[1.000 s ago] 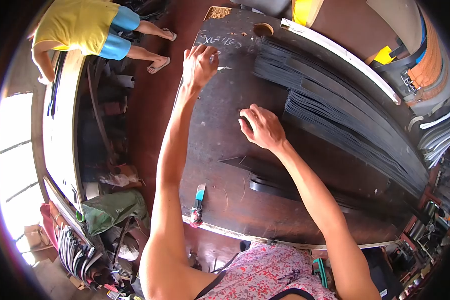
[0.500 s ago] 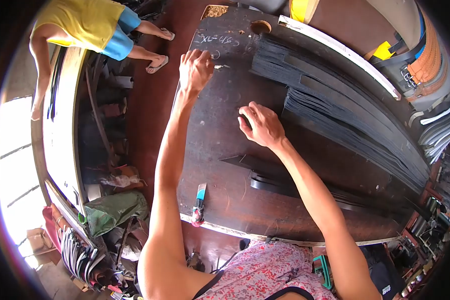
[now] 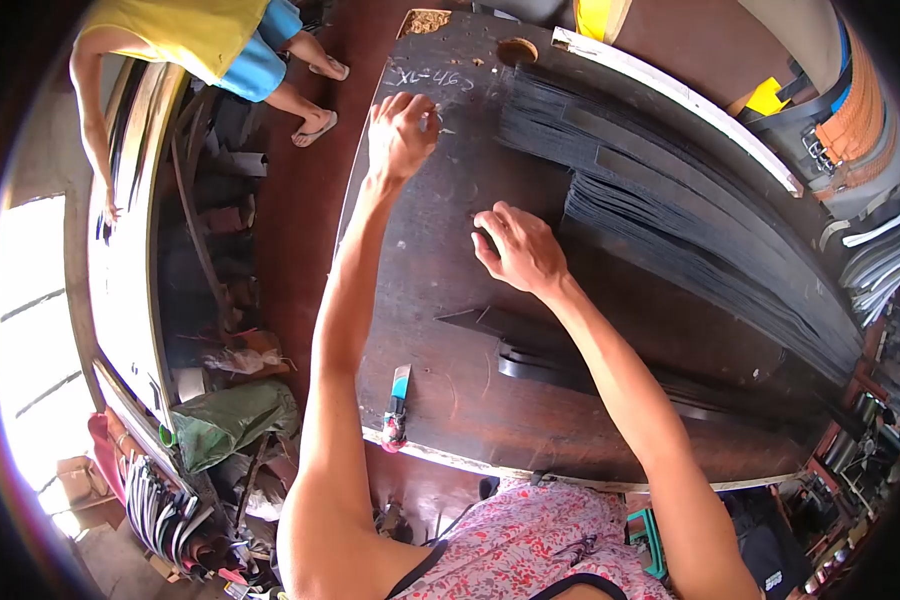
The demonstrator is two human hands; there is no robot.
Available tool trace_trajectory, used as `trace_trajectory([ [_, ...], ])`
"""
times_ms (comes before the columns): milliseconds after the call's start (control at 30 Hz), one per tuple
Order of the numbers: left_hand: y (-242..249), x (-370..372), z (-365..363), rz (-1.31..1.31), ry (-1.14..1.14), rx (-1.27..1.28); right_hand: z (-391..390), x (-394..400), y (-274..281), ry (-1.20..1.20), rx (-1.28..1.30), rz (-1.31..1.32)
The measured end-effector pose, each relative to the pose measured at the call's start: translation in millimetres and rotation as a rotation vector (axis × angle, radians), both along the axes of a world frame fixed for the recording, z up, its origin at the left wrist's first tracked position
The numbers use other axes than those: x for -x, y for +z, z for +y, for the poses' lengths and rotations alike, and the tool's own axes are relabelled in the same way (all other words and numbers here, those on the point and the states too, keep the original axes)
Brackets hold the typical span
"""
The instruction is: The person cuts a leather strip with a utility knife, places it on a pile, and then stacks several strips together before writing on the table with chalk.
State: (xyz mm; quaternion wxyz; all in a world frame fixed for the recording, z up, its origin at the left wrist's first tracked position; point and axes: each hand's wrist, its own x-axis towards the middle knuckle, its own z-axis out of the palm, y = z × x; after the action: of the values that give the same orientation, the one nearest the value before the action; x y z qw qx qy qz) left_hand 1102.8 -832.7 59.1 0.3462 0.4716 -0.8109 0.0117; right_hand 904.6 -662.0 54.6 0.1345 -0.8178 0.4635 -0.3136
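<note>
My left hand (image 3: 402,138) is raised over the far left part of the dark table (image 3: 440,270), its fingers curled in. My right hand (image 3: 520,248) is lower and further right, fingers bent and thumb close to the forefinger. Whatever either hand may hold is too small or too dark to make out. Right of my right hand lie long stacks of dark strips (image 3: 670,240), fanned at their left ends. Nearer to me, below my right wrist, are a few loose black strips (image 3: 540,366). A knife with a teal and black handle (image 3: 397,408) lies by the near edge.
A white-edged board (image 3: 680,108) runs along the table's far side. Belts with buckles (image 3: 838,140) hang at the right. On the left, a person in a yellow top (image 3: 170,35) reaches over a wooden bench (image 3: 135,270). A green bag (image 3: 235,422) sits below.
My left hand has shifted slightly right and its fingers have turned. My right hand has barely moved. The other person's arm has moved over the bench.
</note>
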Motion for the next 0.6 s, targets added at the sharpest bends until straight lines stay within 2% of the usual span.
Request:
trace_trajectory([
  [267,0,20,-5,-0.082,0.030,0.058,0,0,0,-0.008,0.005,0.009],
  [333,1,18,1,-0.068,-0.086,-0.022,0,0,-1,-0.007,0.008,0.008],
  [500,1,10,5,-0.059,-0.039,-0.043,0,1,0,-0.004,0.005,0.014],
  [600,10,13,17,-0.117,-0.148,-0.044,0,0,-2,-0.005,0.004,0.006],
])
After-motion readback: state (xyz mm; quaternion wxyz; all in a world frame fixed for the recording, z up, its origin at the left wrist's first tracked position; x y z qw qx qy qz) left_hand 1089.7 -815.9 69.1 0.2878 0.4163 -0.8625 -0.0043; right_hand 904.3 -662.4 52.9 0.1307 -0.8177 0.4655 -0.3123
